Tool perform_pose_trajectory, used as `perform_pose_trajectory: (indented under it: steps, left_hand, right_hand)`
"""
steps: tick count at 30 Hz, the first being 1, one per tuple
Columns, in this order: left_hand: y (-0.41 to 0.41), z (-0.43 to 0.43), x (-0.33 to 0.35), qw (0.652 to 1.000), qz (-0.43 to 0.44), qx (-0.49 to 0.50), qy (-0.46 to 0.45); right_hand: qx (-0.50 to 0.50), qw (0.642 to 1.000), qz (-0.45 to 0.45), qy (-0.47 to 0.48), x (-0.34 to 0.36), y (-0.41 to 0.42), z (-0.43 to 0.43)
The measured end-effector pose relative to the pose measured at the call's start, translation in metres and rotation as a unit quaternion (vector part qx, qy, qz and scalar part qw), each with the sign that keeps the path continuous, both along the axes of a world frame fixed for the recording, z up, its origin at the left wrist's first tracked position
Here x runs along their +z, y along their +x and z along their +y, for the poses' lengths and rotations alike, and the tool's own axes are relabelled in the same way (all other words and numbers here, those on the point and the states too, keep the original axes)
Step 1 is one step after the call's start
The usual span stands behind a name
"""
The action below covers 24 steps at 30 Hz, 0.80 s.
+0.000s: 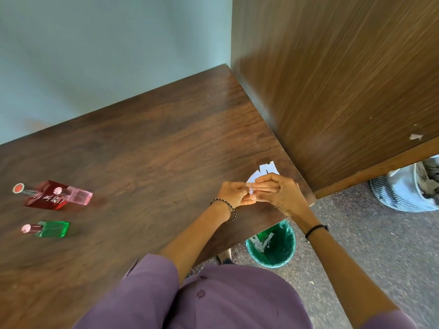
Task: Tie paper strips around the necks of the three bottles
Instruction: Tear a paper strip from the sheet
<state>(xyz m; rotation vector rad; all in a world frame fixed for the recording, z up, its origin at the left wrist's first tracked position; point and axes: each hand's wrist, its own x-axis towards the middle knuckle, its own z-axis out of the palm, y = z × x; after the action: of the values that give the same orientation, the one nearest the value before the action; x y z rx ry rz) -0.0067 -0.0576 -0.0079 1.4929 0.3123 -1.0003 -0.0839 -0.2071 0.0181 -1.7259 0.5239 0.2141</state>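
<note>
Three small bottles stand at the left of the brown wooden table (147,143): a red bottle (44,195) with a red cap, a pale pink bottle (78,197) against it, and a green bottle (53,229) nearer to me. No strip is visible on their necks. Far to their right, near the table's right corner, my left hand (231,192) and my right hand (275,189) meet and both pinch a piece of white paper (263,172). The paper sticks up behind my fingers, and its lower part is hidden by them.
A green waste bin (272,245) holding white paper scraps stands on the floor below the table's right edge. A tall wooden panel (344,79) rises along the table's right side. A grey bag (403,186) lies on the floor at the far right.
</note>
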Motion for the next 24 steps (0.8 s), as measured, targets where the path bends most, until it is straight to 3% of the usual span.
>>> perform_pose_trajectory:
  steps: [14, 24]
  left_hand:
    - [-0.0015, 0.0032, -0.002, 1.0, -0.017, 0.003, -0.003]
    - [-0.001, 0.0097, -0.0024, 0.999, -0.013, 0.005, -0.031]
  right_hand:
    - [0.043, 0.998, -0.01, -0.039, 0.0033, 0.0057, 0.0002]
    - [0.054, 0.999, -0.001, -0.003, 0.0006, 0.0066, -0.0037]
